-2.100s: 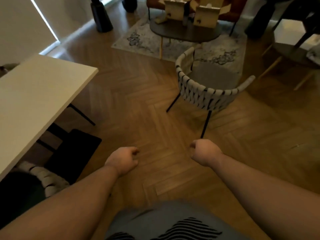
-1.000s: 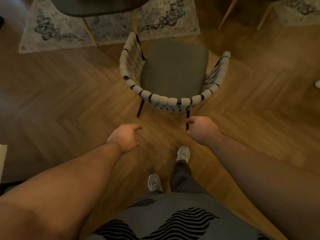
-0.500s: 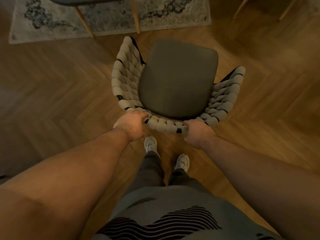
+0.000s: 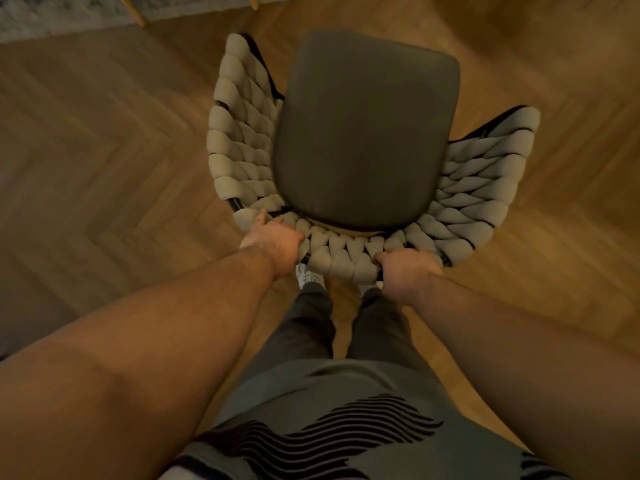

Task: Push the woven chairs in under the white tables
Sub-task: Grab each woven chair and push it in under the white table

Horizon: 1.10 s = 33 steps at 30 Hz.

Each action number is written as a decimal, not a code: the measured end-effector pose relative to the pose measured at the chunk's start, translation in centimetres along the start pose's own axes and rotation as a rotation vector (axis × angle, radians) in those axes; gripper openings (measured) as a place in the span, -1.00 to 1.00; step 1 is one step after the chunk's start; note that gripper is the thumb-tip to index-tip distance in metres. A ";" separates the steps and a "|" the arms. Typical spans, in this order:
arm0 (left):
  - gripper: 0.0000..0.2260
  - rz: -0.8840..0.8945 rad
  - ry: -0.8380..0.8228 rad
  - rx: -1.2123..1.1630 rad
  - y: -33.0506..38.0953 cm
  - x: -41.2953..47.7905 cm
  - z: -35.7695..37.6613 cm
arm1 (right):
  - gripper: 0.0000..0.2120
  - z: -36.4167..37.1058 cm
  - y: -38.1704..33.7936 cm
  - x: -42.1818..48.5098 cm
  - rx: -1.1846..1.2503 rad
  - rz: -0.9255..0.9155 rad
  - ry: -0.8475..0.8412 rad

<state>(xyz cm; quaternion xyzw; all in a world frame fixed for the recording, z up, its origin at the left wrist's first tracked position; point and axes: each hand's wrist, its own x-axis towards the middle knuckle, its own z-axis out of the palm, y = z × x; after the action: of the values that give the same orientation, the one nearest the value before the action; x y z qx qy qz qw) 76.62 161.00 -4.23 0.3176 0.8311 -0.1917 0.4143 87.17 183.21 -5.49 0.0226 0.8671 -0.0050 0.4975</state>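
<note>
Grip: left hand (image 4: 273,239) and right hand (image 4: 408,268) both clasp grey-seated cream woven chair (image 4: 367,133) by its back rim.
Risk: uneven push could swing it; legs may scrape herringbone wood floor (image 4: 104,140).

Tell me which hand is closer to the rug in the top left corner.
Left. The left hand grips the woven chair at its back's left end, the side toward the rug; the right hand grips the right end, farther away.
</note>
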 end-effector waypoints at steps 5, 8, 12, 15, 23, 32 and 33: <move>-0.63 -0.078 -0.051 0.087 0.4 1.3 0.1 | -0.45 -0.4 0.4 0.5 -0.084 -0.080 -0.049; -0.70 -0.103 0.003 0.096 0.4 1.2 0.8 | -0.46 -0.1 0.6 0.4 -0.119 -0.125 -0.024; -0.77 -0.133 0.048 0.068 1.9 0.2 1.4 | -0.47 0.3 1.9 0.3 -0.111 -0.167 -0.035; -0.78 -0.162 0.054 0.021 3.8 -0.6 2.5 | -0.44 0.9 2.9 -0.1 -0.156 -0.188 -0.044; -0.76 -0.278 0.054 -0.194 9.2 -4.6 7.9 | -0.35 3.7 3.8 -1.7 -0.326 -0.264 -0.027; -0.81 -0.415 0.041 -0.447 17.0 -10.3 15.1 | -0.36 7.2 3.2 -4.6 -0.592 -0.386 -0.011; -0.83 -0.432 0.049 -0.472 17.7 -11.0 16.0 | -0.36 7.7 2.9 -4.9 -0.625 -0.403 -0.012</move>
<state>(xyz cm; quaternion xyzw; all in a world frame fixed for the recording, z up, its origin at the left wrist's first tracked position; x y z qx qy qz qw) 102.88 160.49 -5.69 0.0335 0.9107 -0.0694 0.4059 96.41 185.67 -5.14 -0.3015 0.8110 0.1621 0.4745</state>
